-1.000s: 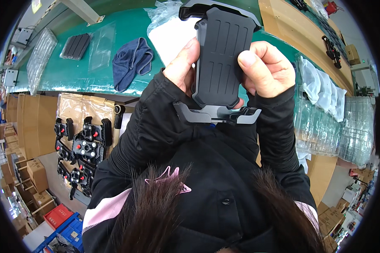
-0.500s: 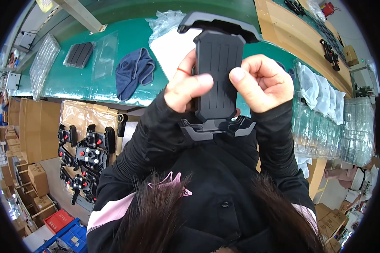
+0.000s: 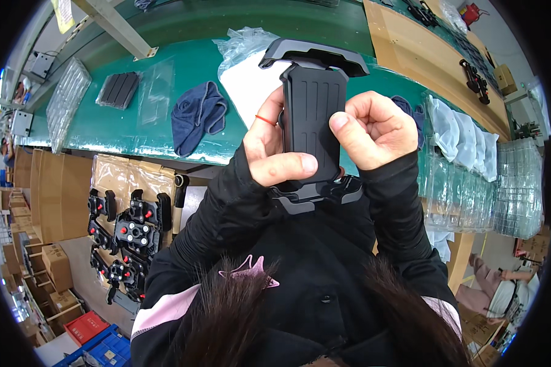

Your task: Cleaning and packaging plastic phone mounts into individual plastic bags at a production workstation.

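Note:
A black phone holder (image 3: 315, 116) with a ribbed rectangular pad and grey-trimmed end jaws is held upright before my chest. The upper jaw stands out above the pad, the lower one below it. My left hand (image 3: 269, 150) grips its left side, thumb laid across the lower part of the pad and fingers behind. My right hand (image 3: 376, 131) holds the right edge, with its thumb on the front and the other fingers curled; some fingertips are hidden behind the holder. Beyond it lies a white sheet (image 3: 248, 76) with clear plastic film.
On the green bench (image 3: 190, 61) lie a blue cloth (image 3: 196, 116) and bagged black pads (image 3: 119, 90). Several similar black holders (image 3: 134, 235) rest on a carton at left. Clear trays (image 3: 459, 189) and white pouches (image 3: 462, 134) stand at right. A person (image 3: 502, 287) is at far right.
My left thumb has slid down the pad toward its lower end. The holder has shifted slightly down and tilted a little. The person at far right shows more in view.

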Demonstrator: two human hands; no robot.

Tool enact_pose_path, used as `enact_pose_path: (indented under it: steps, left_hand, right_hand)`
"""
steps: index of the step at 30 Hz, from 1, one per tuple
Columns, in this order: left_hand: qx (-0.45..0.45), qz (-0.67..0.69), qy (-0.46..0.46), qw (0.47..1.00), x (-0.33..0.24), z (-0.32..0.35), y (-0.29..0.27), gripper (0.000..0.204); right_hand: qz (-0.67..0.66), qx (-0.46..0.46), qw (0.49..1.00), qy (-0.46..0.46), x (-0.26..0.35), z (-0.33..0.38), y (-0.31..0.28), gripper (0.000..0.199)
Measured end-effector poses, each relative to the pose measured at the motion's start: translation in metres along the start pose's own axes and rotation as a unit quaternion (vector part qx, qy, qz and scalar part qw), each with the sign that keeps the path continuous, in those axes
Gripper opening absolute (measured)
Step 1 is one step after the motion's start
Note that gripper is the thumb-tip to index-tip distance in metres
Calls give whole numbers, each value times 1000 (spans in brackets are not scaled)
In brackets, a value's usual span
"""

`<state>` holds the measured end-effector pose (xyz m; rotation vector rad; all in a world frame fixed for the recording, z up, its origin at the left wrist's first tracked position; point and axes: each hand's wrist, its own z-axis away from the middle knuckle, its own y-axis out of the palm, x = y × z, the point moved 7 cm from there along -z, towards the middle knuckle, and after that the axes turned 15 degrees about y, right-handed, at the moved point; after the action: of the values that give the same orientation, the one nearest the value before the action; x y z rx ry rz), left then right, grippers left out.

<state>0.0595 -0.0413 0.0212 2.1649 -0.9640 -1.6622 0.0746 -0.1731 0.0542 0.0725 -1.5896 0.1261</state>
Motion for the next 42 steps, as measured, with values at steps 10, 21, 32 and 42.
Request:
enact_pose_path:
  steps: [10, 21, 32, 42]
  left_hand:
    - [13, 69, -20, 997, 3, -9, 9, 63]
    - [-10, 77, -65, 995, -2, -22, 12, 55]
    - [86, -57, 14, 995, -9, -16, 5, 94]
    - [-51, 9, 1, 999, -2, -14, 0, 69]
  right_hand:
    - [-21, 31, 998, -59, 15, -5, 2, 12]
    - [-16, 33, 998, -52, 24, -10, -1, 12]
    - [12, 13, 998, -67, 19, -13, -2, 12]
    - [31, -1, 999, -29, 11, -10, -3, 12]
